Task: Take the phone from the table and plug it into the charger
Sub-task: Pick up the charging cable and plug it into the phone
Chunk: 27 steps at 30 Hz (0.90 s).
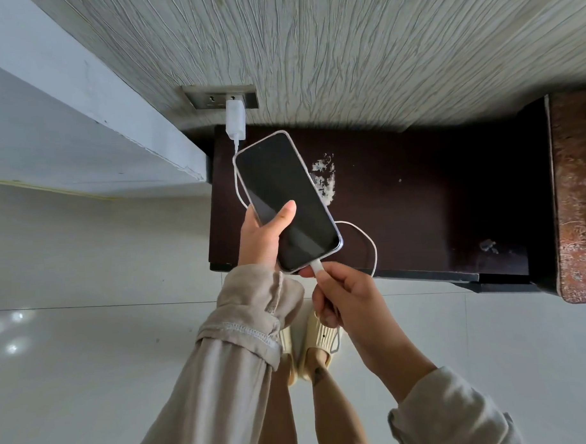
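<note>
— Holding the phone [286, 202], was it the left hand [264, 237]?
— Yes. The left hand gripped it from the left edge, thumb laid across the dark screen, fingers hidden behind. The phone sat tilted above the dark table [417, 197], not touching it, its far end pointing toward the wall.
— And the right hand [349, 298]?
— It was closed around the white plug [316, 267] at the phone's near end, pinching it between thumb and fingers. The plug met the phone's bottom edge; I could not tell whether it was fully seated.
— Where did the cable [368, 242] run?
— It looped right over the table, passed behind the phone, and climbed along the phone's left side to the white charger [235, 121], which sat in the wall socket [221, 96] beyond the table's far left corner.
— Anything else?
— 2 pale sandals [317, 340] showed on the floor [89, 328] below the hands.
</note>
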Each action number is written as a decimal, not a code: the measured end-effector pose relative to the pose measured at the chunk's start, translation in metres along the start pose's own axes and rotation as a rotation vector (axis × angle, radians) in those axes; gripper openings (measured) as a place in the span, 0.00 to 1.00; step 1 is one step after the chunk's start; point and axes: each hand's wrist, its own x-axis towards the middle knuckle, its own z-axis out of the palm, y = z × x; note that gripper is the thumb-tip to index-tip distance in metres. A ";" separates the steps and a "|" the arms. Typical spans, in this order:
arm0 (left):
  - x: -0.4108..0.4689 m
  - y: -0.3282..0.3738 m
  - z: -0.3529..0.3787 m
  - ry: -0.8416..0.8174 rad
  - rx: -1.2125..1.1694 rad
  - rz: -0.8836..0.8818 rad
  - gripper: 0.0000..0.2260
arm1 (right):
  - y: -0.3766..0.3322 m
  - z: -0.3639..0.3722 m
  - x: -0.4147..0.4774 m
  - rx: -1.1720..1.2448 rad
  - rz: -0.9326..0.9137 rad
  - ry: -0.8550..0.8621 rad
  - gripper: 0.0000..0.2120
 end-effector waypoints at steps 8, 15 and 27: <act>-0.011 0.005 -0.004 -0.128 0.011 -0.004 0.10 | 0.002 -0.011 0.004 -0.146 0.068 -0.173 0.13; -0.016 -0.009 -0.005 -0.213 0.105 -0.191 0.24 | 0.028 -0.013 -0.003 0.003 0.204 -0.145 0.13; 0.003 -0.031 -0.030 -0.233 -0.013 -0.222 0.19 | 0.036 -0.009 -0.001 0.025 0.221 -0.156 0.13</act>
